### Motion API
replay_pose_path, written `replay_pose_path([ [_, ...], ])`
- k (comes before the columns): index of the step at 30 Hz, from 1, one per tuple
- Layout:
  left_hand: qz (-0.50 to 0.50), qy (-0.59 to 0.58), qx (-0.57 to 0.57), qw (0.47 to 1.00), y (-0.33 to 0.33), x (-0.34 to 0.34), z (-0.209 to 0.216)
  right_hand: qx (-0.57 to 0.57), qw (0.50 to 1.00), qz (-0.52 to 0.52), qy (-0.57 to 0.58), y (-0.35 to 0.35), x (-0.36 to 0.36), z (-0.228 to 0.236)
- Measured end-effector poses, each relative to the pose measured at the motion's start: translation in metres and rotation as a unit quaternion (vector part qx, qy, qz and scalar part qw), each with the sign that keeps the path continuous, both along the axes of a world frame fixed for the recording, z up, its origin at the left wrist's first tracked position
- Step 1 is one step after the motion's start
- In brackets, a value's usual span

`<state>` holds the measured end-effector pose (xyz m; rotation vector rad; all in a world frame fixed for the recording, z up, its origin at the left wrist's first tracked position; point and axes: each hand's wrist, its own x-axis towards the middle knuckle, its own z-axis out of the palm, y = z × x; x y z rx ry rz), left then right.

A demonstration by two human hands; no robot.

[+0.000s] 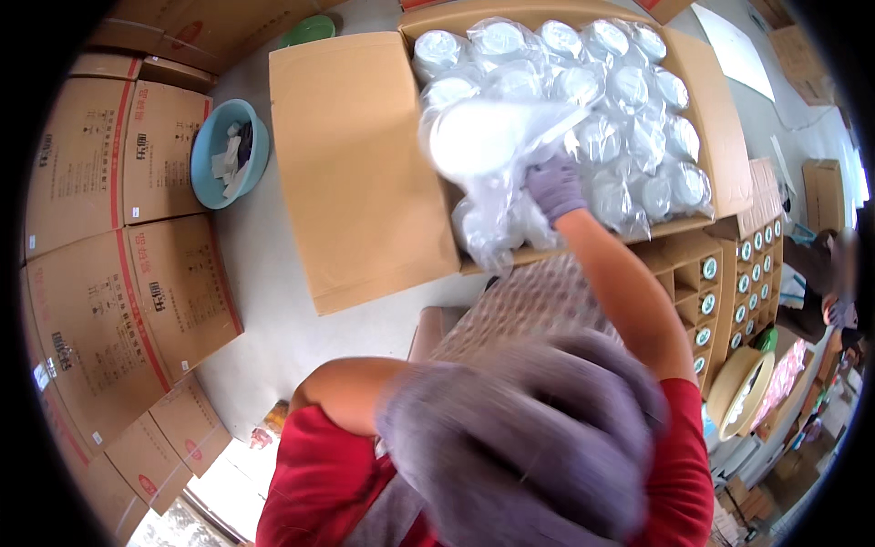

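Clear-plastic-bagged round white container (pixel 474 139), upper centre | probably light, slippery; grip body | right hand (pixel 554 187) clutching it; left hand (pixel 524 438) blurred, cannot tell

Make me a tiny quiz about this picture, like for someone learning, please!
1. True or false: the purple-grey fabric-gloved right hand touches crumpled clear plastic wrap.
2. Where is the round light-blue plastic basin? A) left of the open brown cardboard box B) inside it C) right of it
3. Fill in: the purple-grey fabric-gloved left hand looks ____ the camera than the right.

Key: 1 true; 2 A; 3 nearer to
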<state>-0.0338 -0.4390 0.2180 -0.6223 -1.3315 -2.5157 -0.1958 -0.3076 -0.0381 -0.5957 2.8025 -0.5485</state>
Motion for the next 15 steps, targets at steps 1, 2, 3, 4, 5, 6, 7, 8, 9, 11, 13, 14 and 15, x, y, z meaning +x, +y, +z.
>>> replay_pose_path([
  [1,-0.026,-0.010,-0.037,0.999,-0.016,-0.014,-0.024,0.051,0.998,0.019,0.015,0.003,0.001,-0.036],
  [2,0.019,-0.023,-0.084,0.996,-0.022,-0.017,-0.040,0.094,0.994,0.048,0.031,0.001,0.002,-0.068],
  [3,0.065,-0.039,-0.130,0.989,-0.030,-0.020,-0.058,0.078,0.997,0.013,-0.023,-0.006,-0.001,-0.087],
  [4,0.100,-0.055,-0.173,0.978,-0.037,-0.026,-0.079,0.065,0.995,-0.033,-0.071,-0.008,-0.005,-0.107],
  [5,0.158,-0.130,-0.236,0.950,-0.037,-0.019,-0.099,0.053,0.978,-0.106,-0.174,-0.019,-0.001,-0.110],
  [6,0.209,-0.196,-0.297,0.911,-0.038,-0.021,-0.117,0.055,0.974,-0.121,-0.185,-0.025,0.004,-0.117],
  [7,0.216,-0.184,-0.368,0.885,-0.037,-0.036,-0.129,0.053,0.970,-0.137,-0.195,-0.029,0.005,-0.129],
  [8,0.214,-0.164,-0.438,0.858,-0.034,-0.057,-0.139,0.134,0.969,-0.008,-0.206,-0.024,0.001,-0.156],
  [9,0.218,-0.148,-0.506,0.821,-0.031,-0.073,-0.148,0.212,0.944,0.127,-0.218,-0.022,-0.003,-0.176],
  [11,0.211,-0.123,-0.597,0.764,-0.035,-0.098,-0.185,0.257,0.880,0.257,-0.306,-0.036,-0.010,-0.141],
  [13,0.217,-0.151,-0.606,0.750,-0.040,-0.109,-0.225,0.208,0.895,0.222,-0.326,-0.030,-0.022,-0.071],
  [14,0.236,-0.123,-0.625,0.734,-0.041,-0.112,-0.228,0.181,0.903,0.196,-0.338,-0.025,-0.032,-0.036],
  [15,0.245,-0.110,-0.620,0.738,-0.041,-0.107,-0.226,0.134,0.933,0.132,-0.308,-0.013,-0.051,0.004],
])
